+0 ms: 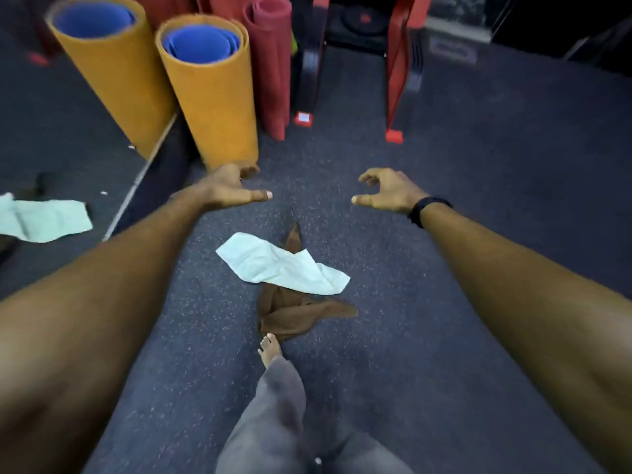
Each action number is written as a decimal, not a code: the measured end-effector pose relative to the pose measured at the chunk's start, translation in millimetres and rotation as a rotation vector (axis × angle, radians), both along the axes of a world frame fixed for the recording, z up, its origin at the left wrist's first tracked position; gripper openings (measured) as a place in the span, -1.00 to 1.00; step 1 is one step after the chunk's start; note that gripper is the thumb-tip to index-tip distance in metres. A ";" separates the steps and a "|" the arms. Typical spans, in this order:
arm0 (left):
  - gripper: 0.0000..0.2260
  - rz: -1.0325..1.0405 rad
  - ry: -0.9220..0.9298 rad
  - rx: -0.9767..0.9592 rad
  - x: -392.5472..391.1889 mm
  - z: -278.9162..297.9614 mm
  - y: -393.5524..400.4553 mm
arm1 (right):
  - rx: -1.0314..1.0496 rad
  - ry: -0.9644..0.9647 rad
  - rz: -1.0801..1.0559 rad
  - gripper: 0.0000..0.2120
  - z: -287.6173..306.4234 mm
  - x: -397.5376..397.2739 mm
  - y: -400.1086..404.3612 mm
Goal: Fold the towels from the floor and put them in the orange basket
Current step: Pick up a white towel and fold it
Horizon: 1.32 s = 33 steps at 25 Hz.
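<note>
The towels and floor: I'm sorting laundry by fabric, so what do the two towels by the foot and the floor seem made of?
Pale green towel: thin, smooth woven cloth, matte, with sharp creases. Brown towel under it: softer, limp cloth, perhaps terry or microfibre; blur hides the pile. Floor: dark matte surface with pale flecks, likely rubber gym flooring.

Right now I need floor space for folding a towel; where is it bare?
Bare carpet lies right of the pale towel and brown towel, under the right hand. Crowded: rolled mats and red stand feet ahead, another pale towel left.
</note>
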<state>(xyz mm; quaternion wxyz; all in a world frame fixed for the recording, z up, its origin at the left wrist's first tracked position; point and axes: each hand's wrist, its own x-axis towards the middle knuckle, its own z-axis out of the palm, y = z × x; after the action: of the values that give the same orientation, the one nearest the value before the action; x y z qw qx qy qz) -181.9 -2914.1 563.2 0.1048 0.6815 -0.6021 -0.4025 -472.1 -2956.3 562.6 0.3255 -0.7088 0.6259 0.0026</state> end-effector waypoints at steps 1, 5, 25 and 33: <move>-0.36 -0.023 -0.007 0.027 2.0 -23.2 -25.4 | 0.030 0.009 -0.024 -0.44 -27.1 3.5 -19.8; -0.33 -0.144 -0.032 0.120 -0.6 -138.0 -117.3 | 0.168 0.031 -0.102 -0.45 -157.6 9.3 -87.6; -0.43 -0.094 -0.092 0.307 -9.9 -700.5 -154.1 | 0.482 0.028 -0.180 -0.22 -775.8 0.4 -118.7; -0.39 -0.055 -0.097 0.295 -6.0 -678.3 -159.8 | 0.184 0.049 -0.136 -0.62 -753.2 24.2 -123.9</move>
<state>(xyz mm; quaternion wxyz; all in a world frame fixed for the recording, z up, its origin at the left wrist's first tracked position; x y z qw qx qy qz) -187.9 -3073.9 -115.2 -0.0369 0.6915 -0.5592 -0.4559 -448.0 -3080.2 -190.6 0.3731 -0.6314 0.6775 0.0555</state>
